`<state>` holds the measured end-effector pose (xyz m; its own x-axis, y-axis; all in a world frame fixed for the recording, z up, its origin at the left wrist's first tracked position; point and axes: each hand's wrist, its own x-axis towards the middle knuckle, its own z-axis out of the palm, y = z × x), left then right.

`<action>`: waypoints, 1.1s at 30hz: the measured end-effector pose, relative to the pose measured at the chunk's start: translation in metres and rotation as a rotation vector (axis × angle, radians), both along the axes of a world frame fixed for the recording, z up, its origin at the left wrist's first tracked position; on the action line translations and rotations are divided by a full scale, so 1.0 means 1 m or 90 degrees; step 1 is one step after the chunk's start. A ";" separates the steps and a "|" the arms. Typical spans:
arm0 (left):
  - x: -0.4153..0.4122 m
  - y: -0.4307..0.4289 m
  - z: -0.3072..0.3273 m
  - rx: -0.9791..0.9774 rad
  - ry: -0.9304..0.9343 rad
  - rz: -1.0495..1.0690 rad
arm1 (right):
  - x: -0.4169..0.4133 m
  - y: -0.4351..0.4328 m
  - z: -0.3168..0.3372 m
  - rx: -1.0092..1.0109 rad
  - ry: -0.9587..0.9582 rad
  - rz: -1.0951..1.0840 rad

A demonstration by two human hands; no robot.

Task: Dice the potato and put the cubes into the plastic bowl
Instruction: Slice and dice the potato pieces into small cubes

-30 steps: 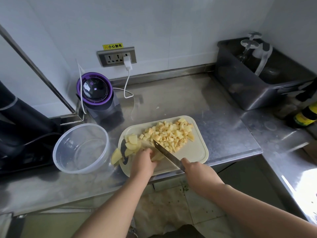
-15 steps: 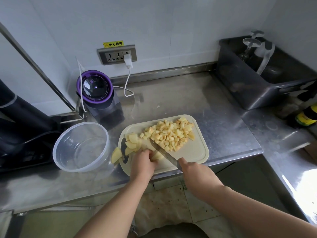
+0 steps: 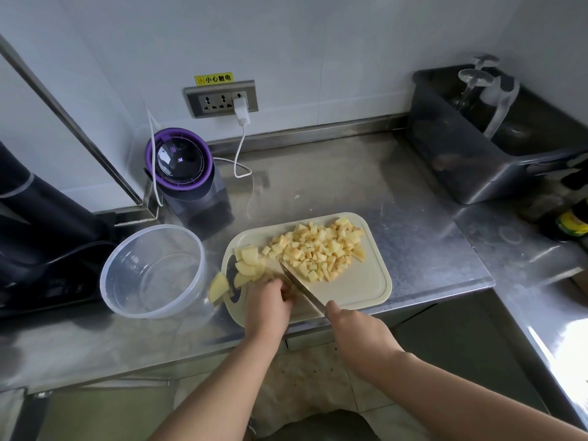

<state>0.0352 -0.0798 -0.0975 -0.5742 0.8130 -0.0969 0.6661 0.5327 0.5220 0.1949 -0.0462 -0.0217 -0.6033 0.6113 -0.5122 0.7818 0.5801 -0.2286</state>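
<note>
Head view, nearest: right hand is closed round the handle of a kitchen knife. The blade slants up and left across the cutting board.
Left hand: fingers curled down just beside the blade's left side, over a potato piece of which almost nothing shows.
Board: cream plastic with rounded corners, lying at the front edge of the steel worktop.
Potato cubes: small pale-yellow dice, some with a browner tinge, heaped on the far right half of the board.
Potato slices: thicker uncut pale pieces on the board's left end. One loose wedge lies off the board, between it and the bowl.
Plastic bowl: clear, round and holding no potato, on the worktop just left of the board.
Behind the bowl: a dark appliance with a purple ring.
Right: a grey tub with upturned glasses. A bottle has a yellow label too blurred to read.
Wall: a triple socket with a white plug. The yellow sticker above it reads 小心触电.
</note>
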 end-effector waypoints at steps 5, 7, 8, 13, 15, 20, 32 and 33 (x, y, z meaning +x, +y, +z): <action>0.002 -0.002 0.005 0.017 -0.028 0.006 | -0.003 0.009 -0.002 -0.010 0.016 -0.059; 0.003 -0.003 0.006 0.035 -0.045 0.007 | -0.001 0.011 0.000 -0.009 0.026 -0.073; 0.002 -0.003 0.007 0.040 -0.056 0.010 | 0.000 0.011 0.002 -0.006 0.031 -0.073; -0.002 -0.011 0.007 0.040 -0.087 0.029 | 0.002 0.002 0.013 0.022 0.026 -0.024; -0.003 -0.013 0.007 0.035 -0.086 0.024 | 0.002 -0.002 0.013 0.023 0.020 -0.013; -0.003 -0.012 0.007 0.017 -0.074 0.022 | 0.001 -0.007 0.011 0.017 0.008 0.004; -0.002 -0.010 0.009 0.007 0.010 0.012 | -0.009 -0.014 -0.008 0.009 -0.030 -0.010; -0.002 -0.011 0.008 0.008 0.015 0.003 | -0.008 -0.011 -0.008 -0.001 -0.026 -0.025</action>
<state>0.0331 -0.0904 -0.0891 -0.5794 0.8118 -0.0726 0.6762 0.5286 0.5131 0.1870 -0.0574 -0.0295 -0.5570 0.6331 -0.5376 0.8130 0.5480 -0.1970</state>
